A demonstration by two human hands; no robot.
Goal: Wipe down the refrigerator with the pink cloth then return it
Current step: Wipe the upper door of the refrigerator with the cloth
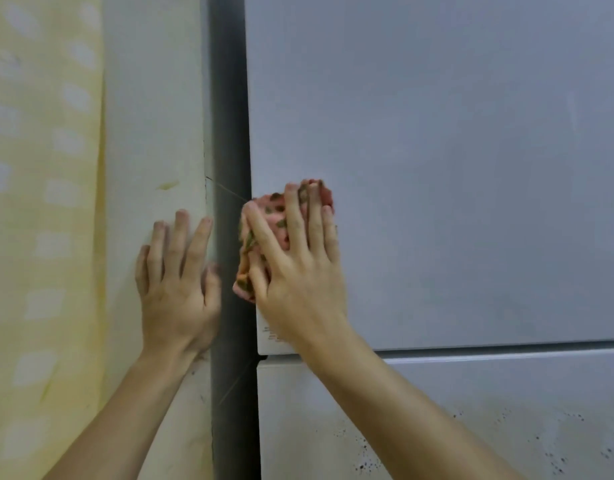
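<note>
The refrigerator's pale grey upper door (454, 168) fills the right of the view, with a lower door (437, 410) beneath a horizontal seam. My right hand (298, 268) presses the pink cloth (274, 213), which has green spots, flat against the upper door near its left edge, fingers spread and mostly straight over the bunched cloth. My left hand (177, 285) rests flat with straight fingers on the cream wall (153, 116) beside the refrigerator's dark side panel (229, 133).
A yellow curtain with pale patches (38, 202) hangs at the far left. The lower door carries dark specks (558, 459) toward the bottom right. A small label (272, 336) sits at the upper door's bottom left corner.
</note>
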